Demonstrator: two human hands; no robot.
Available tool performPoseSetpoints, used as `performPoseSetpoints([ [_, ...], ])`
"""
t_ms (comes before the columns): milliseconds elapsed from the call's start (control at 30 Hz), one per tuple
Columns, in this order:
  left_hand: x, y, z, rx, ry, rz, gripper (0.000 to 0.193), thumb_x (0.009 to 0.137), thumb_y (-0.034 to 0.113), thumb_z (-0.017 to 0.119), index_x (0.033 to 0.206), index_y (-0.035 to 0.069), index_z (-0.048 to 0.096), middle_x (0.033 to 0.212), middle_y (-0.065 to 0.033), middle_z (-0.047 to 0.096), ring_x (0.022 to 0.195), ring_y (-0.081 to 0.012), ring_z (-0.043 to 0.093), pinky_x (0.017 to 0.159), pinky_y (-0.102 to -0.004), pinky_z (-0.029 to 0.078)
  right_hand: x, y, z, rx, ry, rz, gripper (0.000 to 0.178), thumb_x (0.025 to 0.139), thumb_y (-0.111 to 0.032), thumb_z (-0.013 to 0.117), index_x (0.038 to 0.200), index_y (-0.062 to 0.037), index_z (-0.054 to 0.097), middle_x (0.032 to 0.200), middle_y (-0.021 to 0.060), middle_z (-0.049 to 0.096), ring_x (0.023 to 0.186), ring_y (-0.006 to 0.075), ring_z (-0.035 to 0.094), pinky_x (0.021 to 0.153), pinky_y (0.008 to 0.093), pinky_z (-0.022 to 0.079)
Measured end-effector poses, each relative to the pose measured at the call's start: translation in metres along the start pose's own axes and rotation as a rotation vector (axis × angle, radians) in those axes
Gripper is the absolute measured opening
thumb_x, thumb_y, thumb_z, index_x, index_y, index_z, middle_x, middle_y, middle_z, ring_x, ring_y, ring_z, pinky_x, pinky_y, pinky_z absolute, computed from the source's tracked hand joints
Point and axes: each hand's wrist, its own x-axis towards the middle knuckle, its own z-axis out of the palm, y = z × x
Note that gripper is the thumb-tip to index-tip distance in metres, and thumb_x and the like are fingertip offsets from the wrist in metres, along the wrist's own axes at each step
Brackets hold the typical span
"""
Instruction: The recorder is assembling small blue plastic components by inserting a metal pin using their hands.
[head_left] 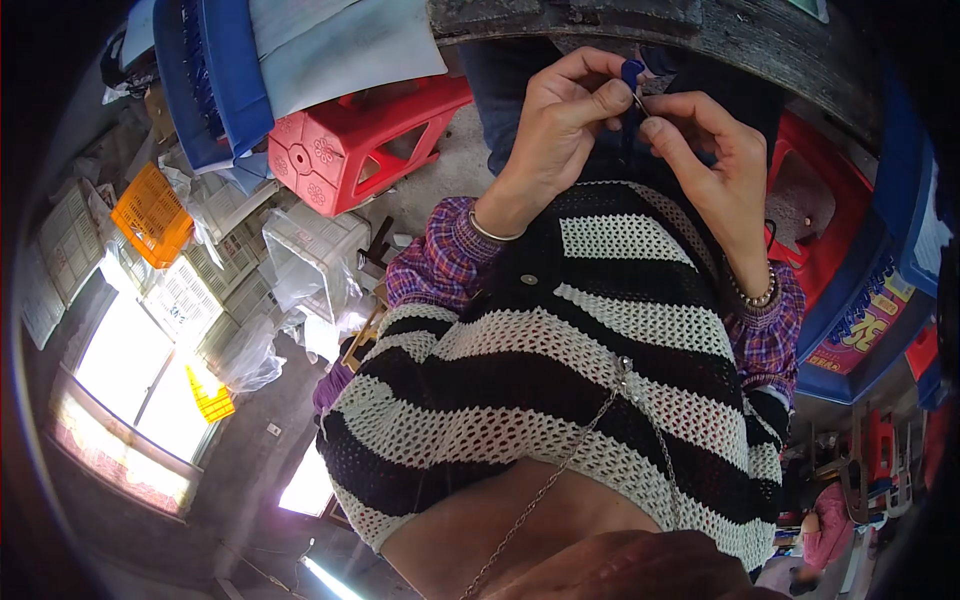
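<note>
My left hand pinches a small dark blue piece between thumb and forefinger. The blue piece looks like a strip or strap, and its lower part hangs dark against my clothes. Close beside it, my right hand has thumb and forefinger closed around the end of a thin, shiny metal piece, too small to name, which meets the blue piece. Both hands are held up over my lap, just in front of the dark wooden table edge.
A red plastic stool stands at the left, below a blue bin and a pale sheet. Another red stool and a blue tray are at the right. Crates, one of them orange, lie far left. A person in pink is lower right.
</note>
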Motion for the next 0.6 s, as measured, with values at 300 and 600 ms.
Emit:
performPoseSetpoints([
  [300,0.0000,-0.0004,0.0002,-0.009,0.007,-0.012,0.018,0.084,0.009,0.062,0.101,0.005,0.058,0.096,-0.0037,0.062,0.078,-0.0091,0.054,0.064,-0.0222,0.041,-0.0002,-0.0007,0.0001,0.008,0.002,0.001,0.015,0.083,-0.005,0.061,0.096,0.0026,0.062,0.076,0.0026,0.064,0.068,0.0064,0.060,0.063,0.0183,0.046],
  [600,0.0002,-0.0004,0.0000,-0.008,0.005,-0.019,0.017,0.085,0.010,0.061,0.101,0.005,0.058,0.097,-0.0036,0.062,0.079,-0.0090,0.054,0.064,-0.0221,0.041,-0.0002,0.0008,0.0006,0.011,0.007,0.010,0.015,0.083,-0.005,0.061,0.096,0.0024,0.062,0.076,0.0026,0.064,0.068,0.0062,0.060,0.063,0.0180,0.046],
])
